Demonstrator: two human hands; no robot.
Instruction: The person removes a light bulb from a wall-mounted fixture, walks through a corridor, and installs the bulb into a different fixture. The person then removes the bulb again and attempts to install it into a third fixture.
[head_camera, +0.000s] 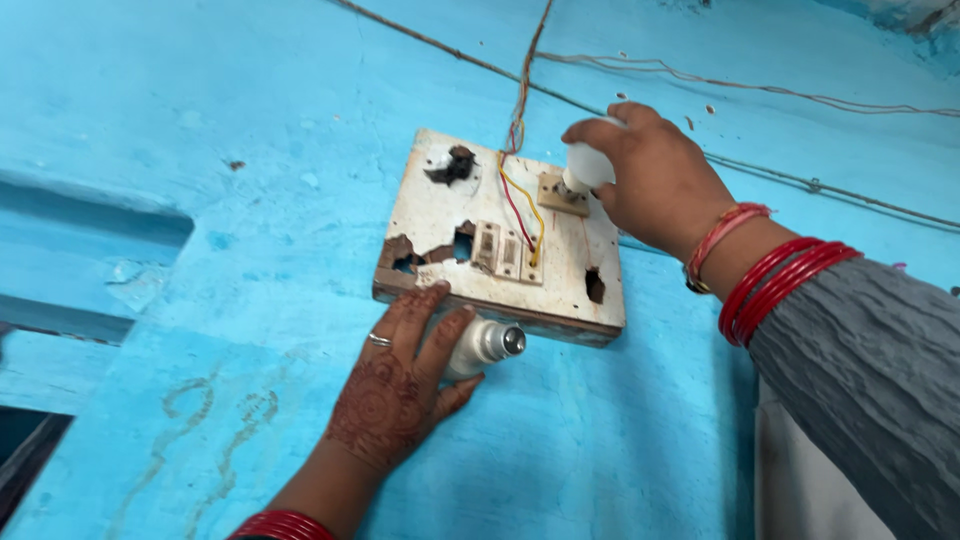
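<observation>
Hands (640, 175) on bulbs (587, 165), switchboard (500, 235)

head cam | faces blue wall (250, 120) | close | tilted view

The right hand (650, 180) covers most of the white bulb (588, 168), so its shape is not clear. The left hand (400, 380) hides the glass part of the second bulb (485, 345). The left forearm leaves the bottom edge. The wires (520, 90) are cut at the top edge.
</observation>
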